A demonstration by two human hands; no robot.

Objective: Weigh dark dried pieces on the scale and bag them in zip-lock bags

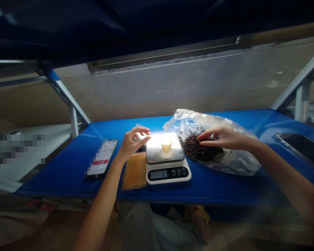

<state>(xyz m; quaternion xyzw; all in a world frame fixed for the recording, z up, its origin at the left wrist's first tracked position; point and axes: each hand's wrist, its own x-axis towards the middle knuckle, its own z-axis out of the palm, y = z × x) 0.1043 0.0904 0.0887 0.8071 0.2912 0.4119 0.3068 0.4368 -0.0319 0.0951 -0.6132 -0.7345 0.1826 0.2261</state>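
A white kitchen scale with a shiny top plate stands at the middle of the table, its display reading 0.0. On its plate sits a small yellowish translucent cup. My left hand is at the plate's left edge, thumb and fingers curved but apart, nothing visible between them. Over on the right, a clear plastic bag lies spread open around a heap of dark brown beans, seemingly coffee beans. My right hand reaches onto the heap, its thumb and fingertips slightly apart at the beans.
A stack of orange-brown zip bags lies left of the scale, with a whitish item partly hidden behind my left hand. A lit phone shows a timer. Another dark phone lies at far right. Metal posts flank the blue table.
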